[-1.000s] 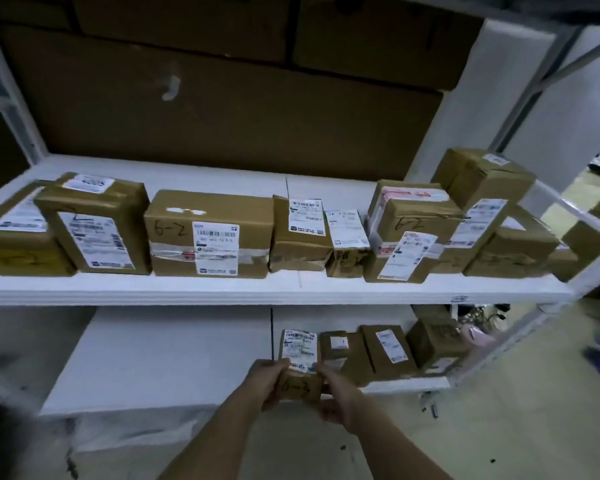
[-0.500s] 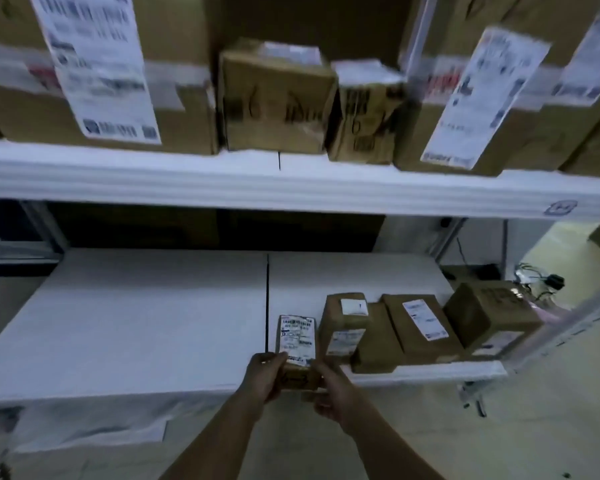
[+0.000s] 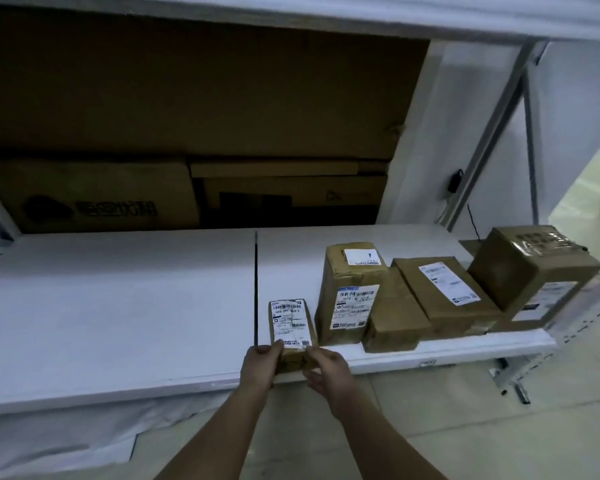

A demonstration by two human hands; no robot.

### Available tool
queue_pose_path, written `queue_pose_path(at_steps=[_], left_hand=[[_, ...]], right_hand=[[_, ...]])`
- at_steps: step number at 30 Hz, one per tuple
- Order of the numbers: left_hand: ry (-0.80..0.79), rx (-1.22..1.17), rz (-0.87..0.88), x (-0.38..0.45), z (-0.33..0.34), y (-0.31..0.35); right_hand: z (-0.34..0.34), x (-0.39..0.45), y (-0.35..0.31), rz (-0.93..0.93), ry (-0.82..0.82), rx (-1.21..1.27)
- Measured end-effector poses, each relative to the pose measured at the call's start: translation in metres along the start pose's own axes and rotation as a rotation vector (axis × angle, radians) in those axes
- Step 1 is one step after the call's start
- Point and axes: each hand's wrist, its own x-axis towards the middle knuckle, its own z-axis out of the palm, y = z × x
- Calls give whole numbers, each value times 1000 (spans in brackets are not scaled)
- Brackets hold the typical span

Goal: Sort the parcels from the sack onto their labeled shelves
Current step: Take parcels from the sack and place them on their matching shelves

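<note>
A small brown parcel (image 3: 290, 323) with a white shipping label on top lies at the front edge of the lower white shelf (image 3: 118, 306), just right of the shelf's dark seam. My left hand (image 3: 260, 365) grips its near left corner. My right hand (image 3: 326, 367) pinches its near right corner. The parcel sits close beside an upright labeled box (image 3: 352, 292), the leftmost of a row of parcels on this shelf.
Right of the upright box lie a low plain box (image 3: 395, 320), a flat labeled box (image 3: 440, 292) and a larger cube box (image 3: 534, 271). Big flat cartons (image 3: 187, 116) stand behind the shelf. A metal upright (image 3: 492, 126) and pale floor (image 3: 499, 438) are at right.
The view has dropped from the upper shelf to the lower one and moved closer. The small parcel in both hands has gone forward onto the lower shelf beside the upright box.
</note>
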Motion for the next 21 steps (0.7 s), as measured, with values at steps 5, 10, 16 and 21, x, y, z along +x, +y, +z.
queue_pose_path(at_steps=[5,10,16,21], left_hand=[[6,48,47,17,9,-5],[6,116,62,28,12,-1],[-32,56,53,32,17,-1],[11,-10,67,30,22,3]], right_hand=[[4,17,11,-47,75,46],[7,30,13,-48,154,87],[7,41,17,-42,155,153],[11,47,14,-52,238,238]])
